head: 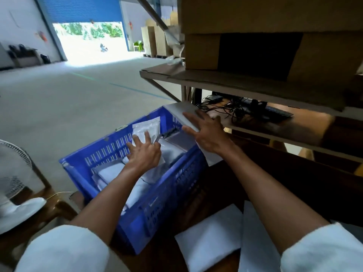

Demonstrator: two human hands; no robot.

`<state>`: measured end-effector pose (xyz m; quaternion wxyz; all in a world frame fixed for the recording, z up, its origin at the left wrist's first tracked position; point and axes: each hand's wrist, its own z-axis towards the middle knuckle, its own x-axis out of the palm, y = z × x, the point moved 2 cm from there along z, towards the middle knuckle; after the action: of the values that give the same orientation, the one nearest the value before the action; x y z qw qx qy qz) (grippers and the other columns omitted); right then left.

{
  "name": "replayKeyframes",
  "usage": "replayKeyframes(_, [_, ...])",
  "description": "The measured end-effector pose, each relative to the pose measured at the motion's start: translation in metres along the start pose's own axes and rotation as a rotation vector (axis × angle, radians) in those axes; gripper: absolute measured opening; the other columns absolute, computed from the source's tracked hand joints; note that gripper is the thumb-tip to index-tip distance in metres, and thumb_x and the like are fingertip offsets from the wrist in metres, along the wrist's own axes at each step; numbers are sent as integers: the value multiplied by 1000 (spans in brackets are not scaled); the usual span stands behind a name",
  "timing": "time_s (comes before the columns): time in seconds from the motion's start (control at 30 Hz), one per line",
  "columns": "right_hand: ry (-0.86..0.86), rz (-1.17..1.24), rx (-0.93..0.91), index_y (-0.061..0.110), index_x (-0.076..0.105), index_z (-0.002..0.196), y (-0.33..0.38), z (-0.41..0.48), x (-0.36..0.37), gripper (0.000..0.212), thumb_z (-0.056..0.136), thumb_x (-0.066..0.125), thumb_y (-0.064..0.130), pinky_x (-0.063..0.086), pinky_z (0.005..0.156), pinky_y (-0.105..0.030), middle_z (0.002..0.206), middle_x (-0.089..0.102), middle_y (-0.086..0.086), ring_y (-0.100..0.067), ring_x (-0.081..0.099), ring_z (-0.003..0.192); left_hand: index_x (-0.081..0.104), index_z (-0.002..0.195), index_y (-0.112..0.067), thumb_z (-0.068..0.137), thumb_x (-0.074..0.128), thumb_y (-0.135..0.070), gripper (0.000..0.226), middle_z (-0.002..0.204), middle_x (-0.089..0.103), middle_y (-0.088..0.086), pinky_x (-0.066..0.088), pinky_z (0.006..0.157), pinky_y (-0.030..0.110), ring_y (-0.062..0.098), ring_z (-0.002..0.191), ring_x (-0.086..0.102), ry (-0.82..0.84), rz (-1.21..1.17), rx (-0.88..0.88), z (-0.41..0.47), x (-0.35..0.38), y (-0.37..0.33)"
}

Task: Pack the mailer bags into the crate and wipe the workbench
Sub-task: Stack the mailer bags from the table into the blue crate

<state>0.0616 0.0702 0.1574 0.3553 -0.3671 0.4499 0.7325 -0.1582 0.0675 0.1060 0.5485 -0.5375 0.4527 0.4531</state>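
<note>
A blue slatted crate (110, 152) stands at the left end of the dark workbench (225, 185) and holds several white mailer bags (135, 191). My left hand (144, 154) is inside the crate, fingers spread against an upright pale bag (147, 125). With straight fingers, my right hand (208, 134) presses on a large grey mailer bag (180, 111) that lies over the crate's far right corner. Two more white mailer bags (212, 232) lie on the bench near me, under my right forearm.
A shelf (235, 83) with big cardboard boxes (255, 14) hangs over the bench on the right. Cables and a keyboard (275, 112) lie under it. A white fan (13, 173) stands on a wooden stool at the left. Open concrete floor stretches beyond the crate.
</note>
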Motion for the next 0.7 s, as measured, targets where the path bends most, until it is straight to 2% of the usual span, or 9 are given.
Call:
replayKeyframes(0.13, [158,-58,-8,42,31,151,3,66,28,57,98,39,62,-1,119,-50,164,19,-6,-26,16,150,44,137,-14,104,21,-28,43,161,9,23,25,101,77,64,137,11,34,-59,-7,33,10,0])
replayKeyframes(0.23, [200,-241,-65,36,39,149,-4,108,55,53,99,42,56,12,119,-52,160,29,-6,-27,25,146,50,135,-14,102,24,-33,46,156,18,27,31,99,74,63,133,20,46,-116,-57,60,19,-2])
replayKeyframes(0.37, [292,-133,10,33,47,144,-25,146,98,59,92,49,62,31,114,-45,150,45,-8,-31,40,138,38,146,-6,81,-1,-48,87,156,7,37,26,99,75,68,131,16,120,-148,-164,94,43,3])
replayKeyframes(0.43, [342,-126,61,46,45,140,-38,154,118,64,84,42,78,32,113,-50,151,43,-7,-31,41,137,26,153,-8,97,7,-46,70,153,14,40,28,104,72,66,134,20,185,-166,-204,89,40,-3])
replayKeyframes(0.5, [522,-219,99,48,40,142,-53,154,137,74,79,31,86,29,114,-53,156,37,-7,-32,36,140,20,158,-15,108,18,-36,55,141,45,35,36,104,69,58,126,43,162,-239,-124,89,38,-7])
replayKeyframes(0.53, [641,-242,110,41,41,144,-60,153,145,81,77,33,87,27,116,-51,157,35,-7,-31,35,141,31,154,-15,108,19,-36,52,130,57,29,41,101,65,51,119,53,176,-209,-79,89,35,-8])
replayKeyframes(0.6, [754,-196,159,34,46,141,-74,151,156,86,68,52,78,33,115,-46,154,41,-7,-28,42,137,57,130,-9,107,26,-45,52,124,63,22,49,96,53,41,111,60,186,-7,40,101,28,-8])
replayKeyframes(0.63, [767,-174,153,36,43,142,-81,154,159,85,65,57,71,36,113,-45,156,38,-5,-27,42,137,60,125,-10,104,33,-51,53,131,60,20,50,94,48,38,113,59,201,91,32,107,24,-5])
replayKeyframes(0.7, [808,-186,127,39,31,149,-84,158,154,84,74,61,62,35,113,-46,161,25,1,-27,35,141,48,142,-12,97,44,-59,65,155,35,22,45,99,50,39,131,45,269,265,2,113,24,-1])
